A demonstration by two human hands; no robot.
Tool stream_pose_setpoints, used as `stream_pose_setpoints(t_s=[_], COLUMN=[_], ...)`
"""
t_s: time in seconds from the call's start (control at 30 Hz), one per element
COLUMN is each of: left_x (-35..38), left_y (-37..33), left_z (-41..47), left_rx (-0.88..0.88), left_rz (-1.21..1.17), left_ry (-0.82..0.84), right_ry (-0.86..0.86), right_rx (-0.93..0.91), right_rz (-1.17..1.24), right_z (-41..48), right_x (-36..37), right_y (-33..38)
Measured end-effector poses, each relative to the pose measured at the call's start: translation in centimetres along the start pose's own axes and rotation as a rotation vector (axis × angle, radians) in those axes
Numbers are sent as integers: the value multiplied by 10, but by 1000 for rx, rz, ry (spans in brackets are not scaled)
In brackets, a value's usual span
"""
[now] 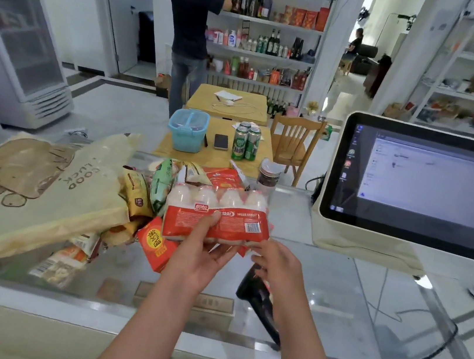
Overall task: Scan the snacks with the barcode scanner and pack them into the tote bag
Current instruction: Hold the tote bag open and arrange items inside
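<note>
Head view, scanning step. The left hand (203,254) grips a four-pack of small white drink bottles (218,216) from below, with the thumb pressed on the front of its red wrapper, and holds it above the glass-topped bench (336,286). The printed barcode (253,228) sits at the right end of the wrapper, facing the viewer. The right hand (275,265) is just right of the pack. Its fingers curl over the head of the black barcode scanner (255,296), which it appears to grasp, and the scanner's cable trails off to the right across the bench.

Judged step: the pack is being presented for scanning and is not yet packed. The next move calls for turning the scanner's window and the barcode to face each other. The pack would then go left into the tote bag (27,194), which lies flat on the left of the bench with its mouth toward the middle. A heap of snack packets (138,195) and a red carton (155,247) lie at and just outside that mouth.

Legible writing: "GOOD LUCK" on the cream tote, printed beside a brown cartoon figure. The wrapper carries a white brand patch and Chinese characters that are too small to read. The carton bears a yellow disc with Chinese characters. The till screen (419,188), far right, shows a desktop window whose text is blurred.
</note>
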State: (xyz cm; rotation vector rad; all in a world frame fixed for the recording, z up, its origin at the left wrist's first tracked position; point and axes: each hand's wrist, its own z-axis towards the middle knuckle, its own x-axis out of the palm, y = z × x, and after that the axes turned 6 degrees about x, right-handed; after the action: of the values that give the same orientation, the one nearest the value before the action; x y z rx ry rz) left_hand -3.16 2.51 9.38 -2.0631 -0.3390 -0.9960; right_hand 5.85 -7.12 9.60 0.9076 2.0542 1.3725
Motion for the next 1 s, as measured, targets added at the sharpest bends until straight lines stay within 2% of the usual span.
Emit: stream_pose_setpoints(t_s=[0.07, 0.17, 0.33, 0.43, 0.6, 0.77, 1.0], left_x=[-1, -1, 2, 2, -5, -9, -5], left_y=[6, 10, 5, 4, 5, 6, 21], left_z=[2, 5, 10, 14, 22, 33, 44], left_rx=[51, 74, 57, 50, 56, 90, 86], left_rz=[-12, -34, -78, -87, -77, -10, -5], left_ry=[-15, -12, -17, 0, 29, 86, 108], right_ry=[-129, -176, -153, -244, -318, -328, -270], right_rx=[-49, -40, -29, -66, -9, -66, -35], right_rz=[-384, -834, -1038, -1032, -977, -721, -225], right_z=[7, 17, 27, 31, 31, 13, -16], right_x=[-9, -12, -3, 0, 1, -9, -25], right_y=[-15, -50, -93, -106, -106, -85, -41])
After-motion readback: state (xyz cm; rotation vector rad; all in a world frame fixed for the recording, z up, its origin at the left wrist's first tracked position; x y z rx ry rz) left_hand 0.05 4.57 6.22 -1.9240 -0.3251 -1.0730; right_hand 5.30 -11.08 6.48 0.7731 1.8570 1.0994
